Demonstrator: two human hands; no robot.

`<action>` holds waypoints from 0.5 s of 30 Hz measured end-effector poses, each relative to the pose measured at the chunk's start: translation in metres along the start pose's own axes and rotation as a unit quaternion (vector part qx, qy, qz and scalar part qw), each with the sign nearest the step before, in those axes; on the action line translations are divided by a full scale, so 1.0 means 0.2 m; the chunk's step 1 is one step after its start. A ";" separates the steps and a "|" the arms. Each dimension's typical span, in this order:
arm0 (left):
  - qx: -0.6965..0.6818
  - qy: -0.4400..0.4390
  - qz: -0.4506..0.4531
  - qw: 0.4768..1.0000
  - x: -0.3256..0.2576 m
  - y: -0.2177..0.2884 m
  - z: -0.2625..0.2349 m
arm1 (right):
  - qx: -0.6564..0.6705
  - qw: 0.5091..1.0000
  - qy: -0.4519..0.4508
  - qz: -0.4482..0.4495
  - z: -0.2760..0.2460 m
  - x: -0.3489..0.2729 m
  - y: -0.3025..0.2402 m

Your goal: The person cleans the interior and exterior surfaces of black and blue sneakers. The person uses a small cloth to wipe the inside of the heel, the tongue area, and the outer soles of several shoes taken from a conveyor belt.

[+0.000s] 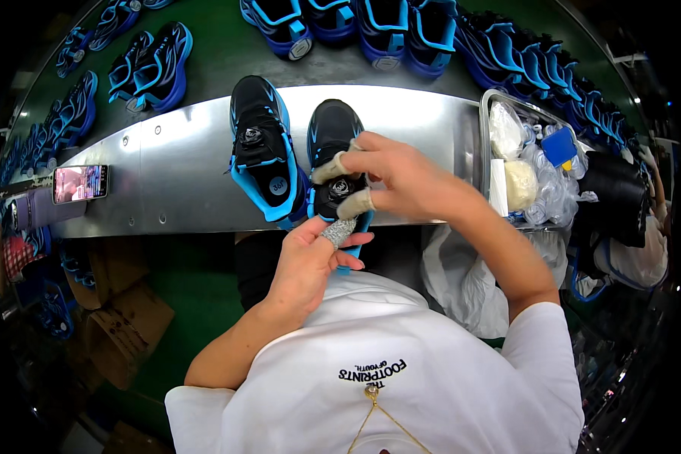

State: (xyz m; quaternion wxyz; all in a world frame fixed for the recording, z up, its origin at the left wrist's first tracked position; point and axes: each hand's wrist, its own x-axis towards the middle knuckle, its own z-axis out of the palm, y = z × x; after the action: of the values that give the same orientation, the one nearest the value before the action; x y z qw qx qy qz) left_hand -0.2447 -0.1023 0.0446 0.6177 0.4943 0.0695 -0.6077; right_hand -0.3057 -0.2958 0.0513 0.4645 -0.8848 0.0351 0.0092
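Note:
Two black sneakers with bright blue trim lie on a metal work surface, toes pointing away from me. My left hand (304,261) grips the right-hand sneaker (335,121) at its heel end, with a grey knitted cover on one finger. Over that sneaker's tongue, my right hand (405,178) has its thumb and a finger, both in pale finger cots, bent around the round dial (341,188) and against the upper. The left-hand sneaker (254,113) stands beside it untouched, its own dial and a round insole sticker in sight. My fingers hide part of the held sneaker's opening.
A metal tray (486,113) at right holds clear plastic pieces, pale wads and a blue item. Rows of similar sneakers (386,34) stand on the green surface beyond. At left is a phone (80,184); cardboard boxes (129,329) sit below. A white plastic bag (461,280) hangs near my right.

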 end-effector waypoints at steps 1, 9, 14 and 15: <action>0.001 -0.001 -0.003 1.000 0.00 0.00 0.00 | 0.005 1.000 -0.009 -0.009 0.00 0.00 0.01; -0.007 -0.013 0.015 1.000 0.02 -0.03 -0.03 | -0.022 0.997 0.075 0.014 0.06 -0.03 0.02; -0.018 -0.002 0.017 1.000 0.02 -0.02 -0.01 | -0.050 0.995 0.073 0.035 0.13 -0.05 0.00; -0.025 -0.008 0.018 1.000 0.02 -0.02 -0.02 | -0.051 0.992 0.081 0.087 0.13 -0.07 -0.01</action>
State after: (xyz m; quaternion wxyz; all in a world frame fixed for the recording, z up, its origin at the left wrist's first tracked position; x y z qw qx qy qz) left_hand -0.2453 -0.1015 0.0386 0.6411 0.4752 0.0712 -0.5985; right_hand -0.3192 -0.2716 0.0385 0.4118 -0.8988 0.1491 -0.0201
